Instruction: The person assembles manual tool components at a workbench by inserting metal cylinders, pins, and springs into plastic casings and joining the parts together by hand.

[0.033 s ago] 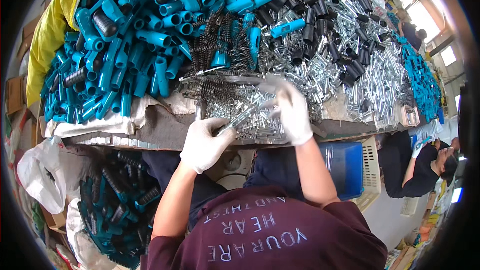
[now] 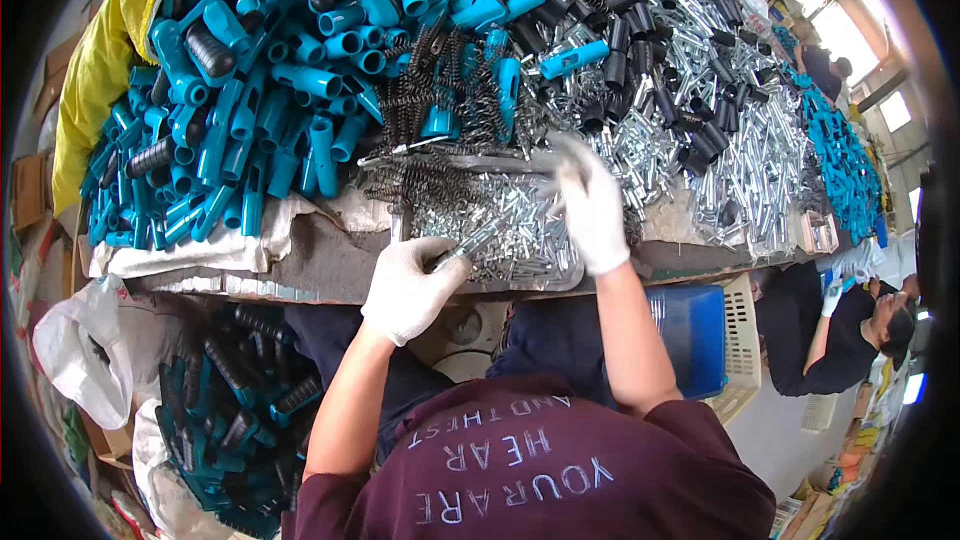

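My left hand (image 2: 408,288), in a white knit glove, is closed around a slim silvery metal rod (image 2: 480,238). The rod points up and right over a shallow metal tray (image 2: 560,278) heaped with small shiny metal parts (image 2: 460,205). Above the tray's right side is my right hand (image 2: 598,225), also gloved. Its fingers are smeared by motion, so whether they hold anything does not show. Dark coil springs (image 2: 435,180) lie over the tray's far left part, and a bigger heap of springs (image 2: 405,110) rises just behind it.
Teal plastic housings (image 2: 240,110) pile up on the left of the bench. Black sleeves (image 2: 655,60) and silvery pins (image 2: 755,180) cover its right. Below stand a blue crate (image 2: 690,340) and a heap of teal-and-black parts (image 2: 225,410). A co-worker (image 2: 825,330) sits at right.
My right hand has shifted slightly to the right, uncovering more of the tray's right edge. My left hand and the rod stay almost where they were.
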The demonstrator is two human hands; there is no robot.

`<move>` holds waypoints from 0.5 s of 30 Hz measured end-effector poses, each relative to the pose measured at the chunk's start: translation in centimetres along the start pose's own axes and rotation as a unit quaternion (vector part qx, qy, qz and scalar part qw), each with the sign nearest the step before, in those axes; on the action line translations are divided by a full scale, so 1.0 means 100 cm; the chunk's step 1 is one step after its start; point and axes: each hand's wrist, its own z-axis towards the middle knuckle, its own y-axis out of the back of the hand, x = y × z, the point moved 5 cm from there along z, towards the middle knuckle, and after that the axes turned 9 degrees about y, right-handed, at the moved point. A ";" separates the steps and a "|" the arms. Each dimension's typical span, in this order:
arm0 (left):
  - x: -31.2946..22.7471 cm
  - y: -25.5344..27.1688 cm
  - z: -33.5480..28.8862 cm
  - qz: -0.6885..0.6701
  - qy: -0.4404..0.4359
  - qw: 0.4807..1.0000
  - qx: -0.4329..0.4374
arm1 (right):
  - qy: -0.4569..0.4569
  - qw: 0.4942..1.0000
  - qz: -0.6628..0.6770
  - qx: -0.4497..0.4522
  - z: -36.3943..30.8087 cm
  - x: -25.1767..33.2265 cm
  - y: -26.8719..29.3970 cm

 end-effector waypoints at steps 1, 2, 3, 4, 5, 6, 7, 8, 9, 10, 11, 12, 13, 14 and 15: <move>0.008 -0.005 0.005 0.000 -0.009 1.000 0.004 | 0.012 0.999 -0.036 -0.005 0.020 -0.004 0.005; 0.018 -0.007 0.009 0.002 -0.020 1.000 -0.010 | 0.027 0.997 -0.072 -0.011 0.037 -0.008 0.009; 0.025 -0.008 0.014 0.004 -0.037 0.999 -0.025 | 0.078 0.984 -0.161 0.000 0.053 -0.012 0.005; 0.034 -0.012 0.018 0.011 -0.028 0.999 -0.021 | 0.124 0.959 -0.256 0.003 0.068 -0.014 0.000; 0.040 -0.015 0.018 0.014 -0.041 0.998 -0.039 | 0.117 0.938 -0.326 0.025 0.078 -0.014 -0.008; 0.037 -0.014 0.015 0.012 -0.012 0.999 -0.027 | 0.109 0.912 -0.392 0.045 0.088 -0.012 -0.019; 0.038 -0.013 0.013 0.027 -0.005 1.000 -0.012 | 0.053 0.906 -0.418 0.031 0.095 -0.016 -0.027; 0.039 -0.012 0.010 0.024 0.001 1.000 -0.004 | -0.005 0.899 -0.438 0.021 0.098 -0.024 -0.037; 0.035 -0.013 0.006 0.000 0.009 1.000 -0.002 | -0.007 0.904 -0.428 -0.005 0.105 -0.034 -0.036; 0.035 -0.014 0.005 -0.004 0.011 1.000 0.002 | -0.008 0.911 -0.412 -0.026 0.112 -0.043 -0.037; 0.037 -0.015 0.006 0.005 0.012 1.000 -0.002 | -0.023 0.912 -0.406 -0.052 0.114 -0.044 -0.036; 0.038 -0.016 0.008 0.013 0.015 1.000 -0.006 | -0.017 0.912 -0.406 -0.056 0.121 -0.044 -0.033; 0.033 -0.017 0.008 0.006 0.025 1.000 0.000 | -0.046 0.924 -0.377 -0.042 0.127 -0.051 -0.028; 0.030 -0.016 0.010 0.008 0.023 1.000 -0.001 | -0.077 0.934 -0.347 -0.026 0.131 -0.061 -0.025; 0.029 -0.016 0.011 0.011 0.019 1.000 0.004 | -0.060 0.944 -0.322 -0.045 0.134 -0.067 -0.023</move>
